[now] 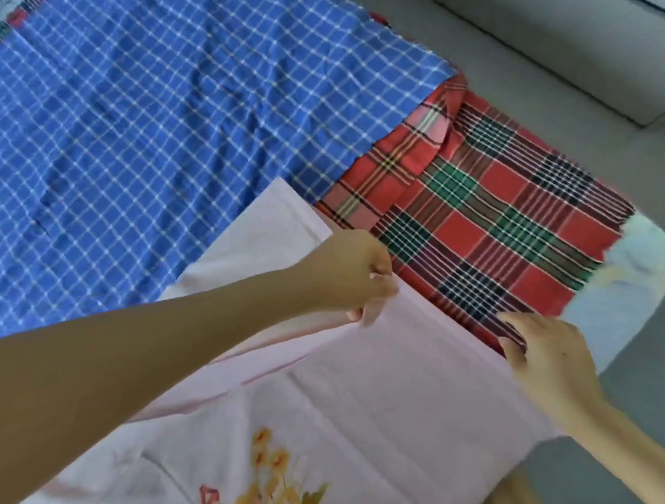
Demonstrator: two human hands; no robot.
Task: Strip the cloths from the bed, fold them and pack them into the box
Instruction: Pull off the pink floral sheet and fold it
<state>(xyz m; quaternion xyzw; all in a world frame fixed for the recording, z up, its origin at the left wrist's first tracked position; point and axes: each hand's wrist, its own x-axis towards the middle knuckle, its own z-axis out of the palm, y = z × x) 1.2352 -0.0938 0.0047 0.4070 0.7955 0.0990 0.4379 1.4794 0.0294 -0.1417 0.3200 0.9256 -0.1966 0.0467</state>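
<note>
A pale pink cloth [376, 400] with a yellow flower print and red lettering lies across the near part of the bed. My left hand [353, 278] reaches over it and pinches its far edge, lifting a fold. My right hand [545, 357] grips the same cloth at its right edge, near the bed's corner. Beyond the pink cloth a blue checked cloth [131, 128] covers most of the bed. A red, green and black plaid cloth [492, 213] lies to the right of it, partly under the blue one. No box is in view.
The pale mattress corner [630, 278] pokes out beneath the plaid cloth at the right. Grey floor [549, 84] runs along the bed's right side, with a light grey low ledge or furniture base [583, 8] at the upper right.
</note>
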